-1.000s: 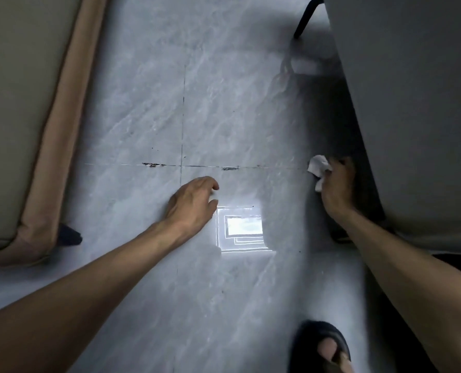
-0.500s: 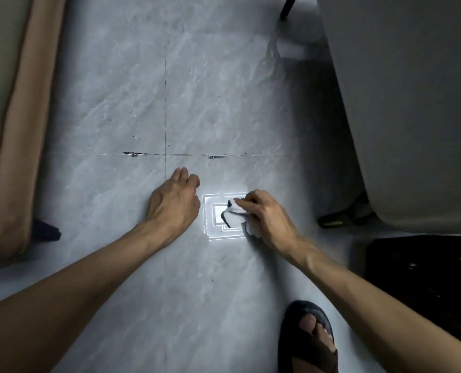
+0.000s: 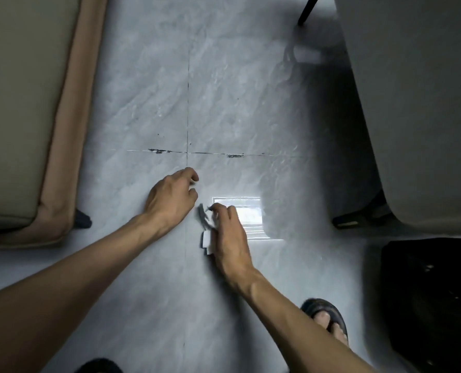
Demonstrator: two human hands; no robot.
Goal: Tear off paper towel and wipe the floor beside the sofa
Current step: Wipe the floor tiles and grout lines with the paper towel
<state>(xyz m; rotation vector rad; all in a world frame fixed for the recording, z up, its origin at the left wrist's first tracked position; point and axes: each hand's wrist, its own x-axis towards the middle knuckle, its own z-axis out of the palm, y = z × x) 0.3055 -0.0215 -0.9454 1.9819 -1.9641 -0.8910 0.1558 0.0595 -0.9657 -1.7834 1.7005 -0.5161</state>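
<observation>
White paper towel (image 3: 207,242), crumpled, is showing under the thumb side of the right hand (image 3: 230,235), which is closing over the wad and pressing it flat against the grey tile floor (image 3: 251,109) — only a small corner and a frayed, shadowed edge are protruding toward the left hand (image 3: 171,201). A second ago this hand was working the towel far to the right, against the base of the grey sofa (image 3: 412,103); half a second ago it was already crossing the bright window reflection (image 3: 251,224); it is now sitting at that reflection's left edge, just beside the vertical grout line (image 3: 188,103). The stroke is therefore sweeping leftward across the strip between the two seats, and the wiping step is judged to be well under way, not finished. The left hand is lying palm-down on the tile, fingers loosely curled and holding nothing, bracing the body; the two hands are near but apart. Dark marks (image 3: 158,151) along the horizontal joint beyond both hands are remaining — that area is likely still needing a pass. The beige sofa (image 3: 22,103) is bounding the strip on the left.
</observation>
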